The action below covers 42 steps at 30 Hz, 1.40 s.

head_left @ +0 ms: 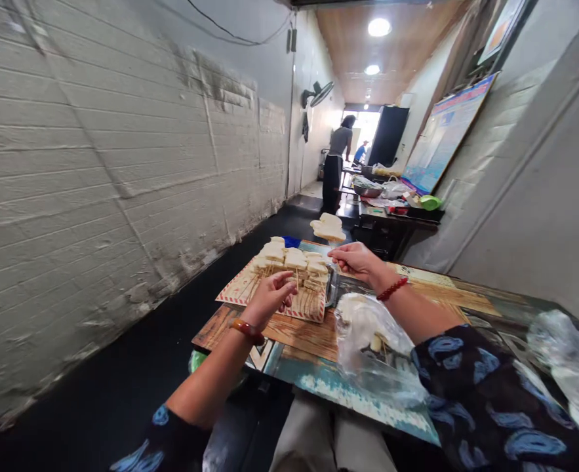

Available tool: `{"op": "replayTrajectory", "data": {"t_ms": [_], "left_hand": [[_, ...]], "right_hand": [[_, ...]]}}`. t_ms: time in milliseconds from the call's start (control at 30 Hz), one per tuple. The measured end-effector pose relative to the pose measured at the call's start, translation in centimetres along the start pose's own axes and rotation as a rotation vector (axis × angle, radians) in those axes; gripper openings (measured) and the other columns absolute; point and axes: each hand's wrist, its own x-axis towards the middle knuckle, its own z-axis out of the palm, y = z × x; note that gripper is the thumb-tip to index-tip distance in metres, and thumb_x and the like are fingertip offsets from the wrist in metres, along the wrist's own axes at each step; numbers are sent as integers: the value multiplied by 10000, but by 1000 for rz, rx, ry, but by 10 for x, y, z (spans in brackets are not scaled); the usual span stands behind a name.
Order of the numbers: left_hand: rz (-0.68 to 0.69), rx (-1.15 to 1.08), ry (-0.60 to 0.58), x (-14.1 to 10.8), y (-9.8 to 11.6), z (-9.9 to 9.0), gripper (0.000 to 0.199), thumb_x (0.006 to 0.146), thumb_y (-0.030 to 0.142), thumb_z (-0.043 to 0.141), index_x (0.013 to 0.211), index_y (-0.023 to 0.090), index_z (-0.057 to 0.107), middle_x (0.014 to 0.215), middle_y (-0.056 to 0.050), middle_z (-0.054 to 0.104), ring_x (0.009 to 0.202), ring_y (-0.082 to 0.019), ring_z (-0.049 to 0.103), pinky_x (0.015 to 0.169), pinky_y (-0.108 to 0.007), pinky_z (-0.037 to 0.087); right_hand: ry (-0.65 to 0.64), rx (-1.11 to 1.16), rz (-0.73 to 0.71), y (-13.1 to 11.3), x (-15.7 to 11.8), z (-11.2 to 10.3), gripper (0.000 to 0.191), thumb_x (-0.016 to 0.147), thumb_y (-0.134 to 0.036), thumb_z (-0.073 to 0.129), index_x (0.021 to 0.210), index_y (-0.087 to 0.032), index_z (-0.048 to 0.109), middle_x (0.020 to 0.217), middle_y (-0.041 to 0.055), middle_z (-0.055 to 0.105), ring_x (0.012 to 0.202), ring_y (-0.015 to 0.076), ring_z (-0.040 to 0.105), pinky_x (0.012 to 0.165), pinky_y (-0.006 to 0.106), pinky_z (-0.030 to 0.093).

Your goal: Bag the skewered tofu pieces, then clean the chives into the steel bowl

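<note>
Pale, spongy slices on thin wooden skewers (296,260) lie stacked in rows on a tray lined with red-and-white edged paper (237,286). My left hand (272,296) is over the near side of this tray, fingers loosely bent and apart, close to the skewer sticks. To the right of the stack, my right hand (355,258) is raised, its thumb and fingers pinched together; what they hold, if anything, is too small to make out. Under my right forearm lies a clear plastic bag (368,334) with pale pieces and some sticks inside.
More pale slices (328,227) show beyond the tray. The patchwork wooden table (313,337) extends right, where crumpled plastic bags (564,360) lie. Farther back, a person (338,154) stands near a cluttered table with a metal bowl (368,190). A brick wall (122,151) runs along the left.
</note>
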Motion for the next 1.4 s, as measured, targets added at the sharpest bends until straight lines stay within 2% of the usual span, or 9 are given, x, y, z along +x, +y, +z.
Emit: {"op": "replayTrajectory", "data": {"t_ms": [200, 400, 467, 567, 667, 867, 1100, 1233, 1400], "left_hand": [[497, 449, -181, -24, 29, 61, 566, 782, 465, 716, 1264, 183, 628, 1073, -98, 666, 952, -221, 629, 810, -342, 513], [868, 810, -374, -61, 35, 148, 897, 645, 497, 842, 1412, 205, 479, 1372, -169, 514, 1256, -357, 479, 1073, -515, 379], [915, 935, -405, -66, 28, 172, 789, 671, 373, 841, 1365, 193, 511, 1342, -171, 535, 1224, -354, 494, 1042, -515, 393], [882, 997, -480, -58, 20, 193, 274, 793, 173, 670, 1066, 189, 661, 1109, -122, 642, 1057, -288, 575, 947, -452, 438], [668, 769, -493, -38, 22, 197, 116, 832, 147, 542, 789, 175, 647, 855, -71, 658, 852, -212, 600, 815, -356, 468], [222, 6, -183, -7, 56, 179, 118, 762, 264, 620, 722, 162, 578, 736, -20, 661, 678, -130, 610, 662, -257, 470], [310, 35, -112, -17, 76, 167, 203, 798, 372, 675, 799, 170, 657, 663, 10, 633, 489, -68, 487, 480, -198, 374], [342, 241, -201, -34, 73, 162, 262, 861, 395, 644, 761, 168, 727, 741, -32, 695, 648, -129, 607, 574, -230, 455], [387, 7, -382, -49, 77, 165, 235, 867, 384, 669, 809, 176, 760, 996, -88, 748, 968, -238, 680, 806, -326, 542]], "right_hand": [[34, -59, -149, -6, -96, -91, 135, 729, -175, 818, 734, -89, 714, 530, -26, 602, 385, 8, 454, 322, 91, 326], [77, -162, -101, 11, -193, -150, 355, 686, -396, 854, 852, -102, 744, 589, -24, 605, 401, 11, 439, 330, 117, 317], [94, -191, -95, 19, -219, -165, 404, 685, -450, 841, 872, -104, 750, 595, -21, 602, 392, 10, 421, 324, 127, 304], [134, -215, -86, 31, -251, -183, 446, 678, -507, 824, 866, -109, 751, 588, -16, 594, 388, 14, 411, 318, 135, 292], [132, -208, -52, 42, -272, -199, 443, 693, -529, 798, 872, -127, 752, 605, -9, 601, 385, 21, 413, 315, 143, 300], [-19, -152, 85, 70, -297, -219, 336, 728, -479, 778, 833, -161, 750, 569, -9, 581, 364, 41, 410, 307, 162, 295], [-319, -11, 234, 102, -276, -199, 359, 781, -481, 738, 874, -134, 733, 601, -21, 572, 380, 11, 371, 339, 136, 273], [-296, 142, 222, 117, -236, -185, 364, 758, -450, 765, 901, -118, 728, 609, -42, 566, 389, -1, 347, 351, 127, 275], [-150, 106, 206, 134, -190, -176, 290, 715, -370, 801, 781, -106, 700, 560, -44, 573, 381, 10, 381, 347, 137, 295]]}}
